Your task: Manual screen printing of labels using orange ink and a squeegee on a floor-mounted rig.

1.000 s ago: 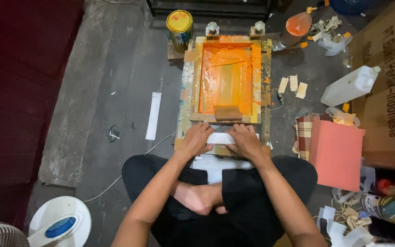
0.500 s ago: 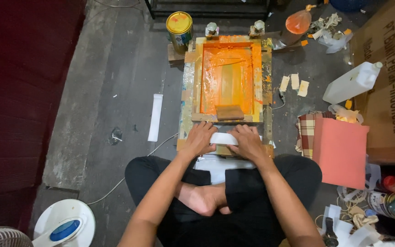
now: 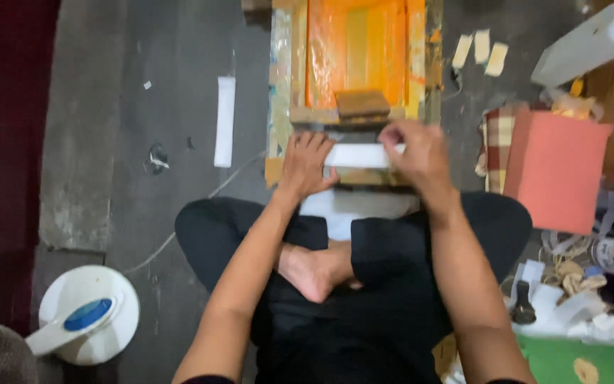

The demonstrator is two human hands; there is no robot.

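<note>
I sit cross-legged on the floor before a wooden printing frame (image 3: 281, 85) with an orange screen (image 3: 357, 50). A small wooden squeegee block (image 3: 362, 103) rests at the screen's near end. My left hand (image 3: 305, 165) and my right hand (image 3: 415, 153) both hold a white paper strip (image 3: 360, 155) at the frame's near edge, left fingers on its left end, right fingers pinching its right end. More white paper (image 3: 353, 206) lies on my lap below the strip.
A white strip (image 3: 224, 121) lies on the grey floor at left. A pink card (image 3: 556, 167) over checked cloth sits at right, with cans and paper scraps (image 3: 577, 299) below it. A white fan base (image 3: 87, 316) stands at lower left. A cable (image 3: 200, 206) crosses the floor.
The view has closed in on the frame's near edge. Both hands stay at the white strip; my right hand has lifted and now pinches its right end.
</note>
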